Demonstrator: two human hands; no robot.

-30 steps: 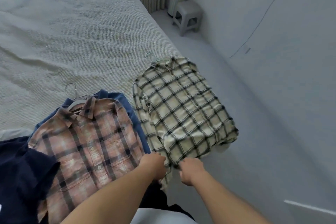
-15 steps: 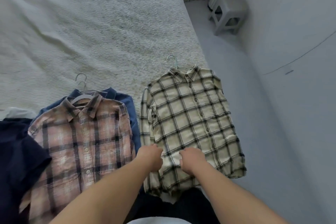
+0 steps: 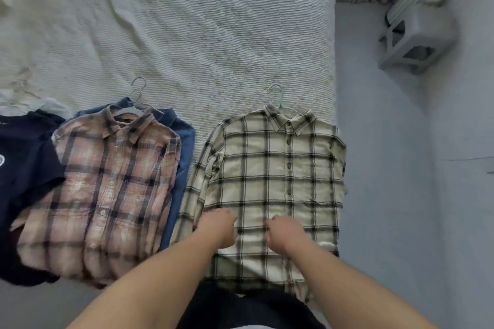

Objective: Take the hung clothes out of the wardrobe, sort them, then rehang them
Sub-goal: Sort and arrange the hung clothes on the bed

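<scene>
Right now both hands sit on the lower front of the cream plaid shirt [image 3: 278, 181], lower centre of the frame. Left hand [image 3: 217, 227] and right hand [image 3: 284, 232] are knuckles-up with fingers curled under — cannot tell if they pinch the fabric or just press it. The shirt lies flat, front up, on the bed [image 3: 187, 21] at centre right, its right side along the bed edge. Long axis runs top to bottom of the frame: collar points to the top, hem to the bottom. Its hanger hook [image 3: 276, 92] sticks out above the collar. Just left of it — pink plaid shirt [image 3: 107, 189], same orientation, lying on a blue shirt [image 3: 184, 147], two hooks above. Navy garment [image 3: 24, 168] at far left edge. Grey stool [image 3: 417, 40] on the floor, upper right.
</scene>
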